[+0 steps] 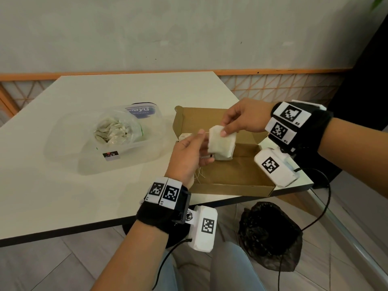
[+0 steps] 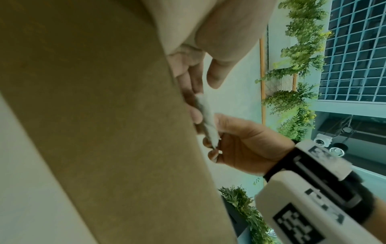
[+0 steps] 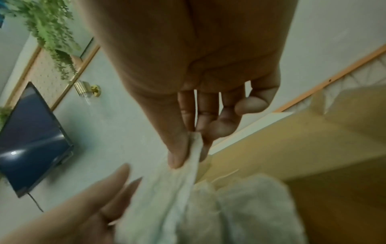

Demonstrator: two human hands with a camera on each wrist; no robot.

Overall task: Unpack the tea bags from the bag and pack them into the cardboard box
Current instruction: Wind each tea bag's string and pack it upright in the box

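Note:
A stack of white tea bags hangs over the open cardboard box near the table's front right corner. My right hand pinches the stack's top edge between thumb and fingers; the right wrist view shows the same tea bags. My left hand is at the stack's left side, fingers lying under and against it, thumb raised free. Loose strings dangle below the left palm. In the left wrist view the tea bags show edge-on in the right hand's pinch. More tea bags fill a clear plastic bag to the left.
The plastic bag sits in a clear plastic tub with a blue-labelled lid behind it. The box's lid stands open at the far side. The table's front edge is close to me. A black bag lies on the floor.

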